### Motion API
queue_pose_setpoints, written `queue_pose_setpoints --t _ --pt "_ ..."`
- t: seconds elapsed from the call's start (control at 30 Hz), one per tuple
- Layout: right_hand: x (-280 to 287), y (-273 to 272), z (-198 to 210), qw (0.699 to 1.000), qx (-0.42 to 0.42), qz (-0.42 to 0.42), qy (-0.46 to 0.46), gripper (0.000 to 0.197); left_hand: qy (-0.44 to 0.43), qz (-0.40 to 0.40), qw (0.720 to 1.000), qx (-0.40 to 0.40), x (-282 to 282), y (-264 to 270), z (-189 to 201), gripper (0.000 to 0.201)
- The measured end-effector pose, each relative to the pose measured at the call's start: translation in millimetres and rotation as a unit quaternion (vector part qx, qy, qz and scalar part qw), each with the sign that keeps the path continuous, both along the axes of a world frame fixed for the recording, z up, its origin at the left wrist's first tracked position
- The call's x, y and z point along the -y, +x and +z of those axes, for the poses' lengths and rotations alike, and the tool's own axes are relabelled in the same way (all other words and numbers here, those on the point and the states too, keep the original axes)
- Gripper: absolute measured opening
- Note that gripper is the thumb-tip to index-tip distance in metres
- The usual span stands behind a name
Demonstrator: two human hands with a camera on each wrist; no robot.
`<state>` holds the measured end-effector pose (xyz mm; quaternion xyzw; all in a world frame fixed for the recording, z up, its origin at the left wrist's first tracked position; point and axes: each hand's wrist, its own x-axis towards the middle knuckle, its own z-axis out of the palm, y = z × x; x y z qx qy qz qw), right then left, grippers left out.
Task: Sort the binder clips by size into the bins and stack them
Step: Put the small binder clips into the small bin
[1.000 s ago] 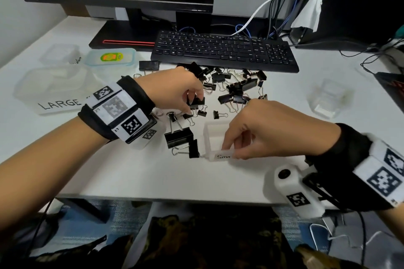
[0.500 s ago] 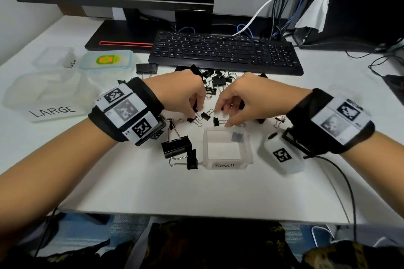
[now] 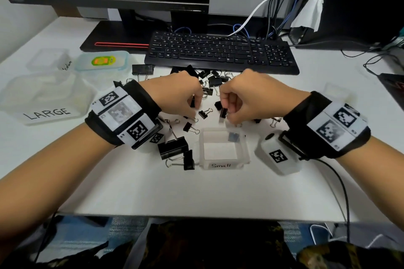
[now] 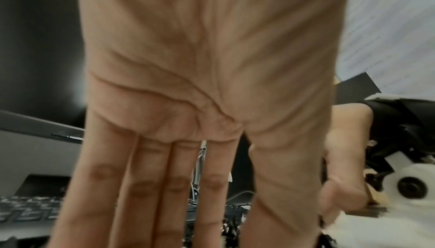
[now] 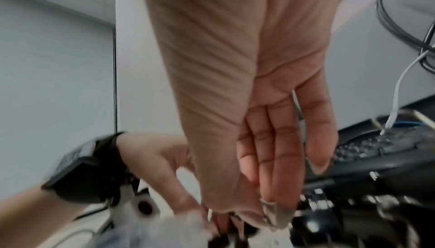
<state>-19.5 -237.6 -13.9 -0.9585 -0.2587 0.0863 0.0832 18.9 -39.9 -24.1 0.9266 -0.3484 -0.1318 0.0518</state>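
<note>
Since half a second ago both hands have drawn closer together above the small black binder clips, and the right hand [image 3: 247, 98] has lifted one small black clip [image 3: 223, 113], pinched between thumb and fingers. From the head camera, this clip hangs just behind the small translucent square bin labelled "Small" [image 3: 223, 165], probably so it can drop straight in. The left hand [image 3: 175, 94] has curled fingers low over the scattered pile of black clips [image 3: 209, 82]; whether it grips one I cannot tell.

The left wrist camera shows the palm with fingers reaching down.

The right wrist camera is blurred; fingertips [image 5: 277, 213] meet on something dark.
</note>
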Motion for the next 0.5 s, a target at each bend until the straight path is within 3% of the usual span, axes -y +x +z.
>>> queue_pose_setpoints --t 0.07,0.2,0.37,0.5 --pt "4.9 -5.6 12.8 0.999 0.007 -0.009 0.045 0.017 -0.008 -0.001 1.0 -0.027 -3.2 -1.4 2.2 0.022" --pt "5.4 -26.2 30.5 0.987 -0.064 0.013 0.145 0.016 -0.005 -0.024 0.996 -0.082 -7.5 -4.0 7.3 0.031" --pt "-2.6 -39.7 14.7 0.992 -0.07 0.064 0.082 0.015 0.007 -0.022 0.996 -0.086 -3.9 -5.3 4.5 0.034" --pt "0.0 -37.0 9.8 0.991 -0.041 0.048 0.118 0.021 0.009 -0.021 0.997 -0.074 -0.1 -5.9 2.8 0.035"
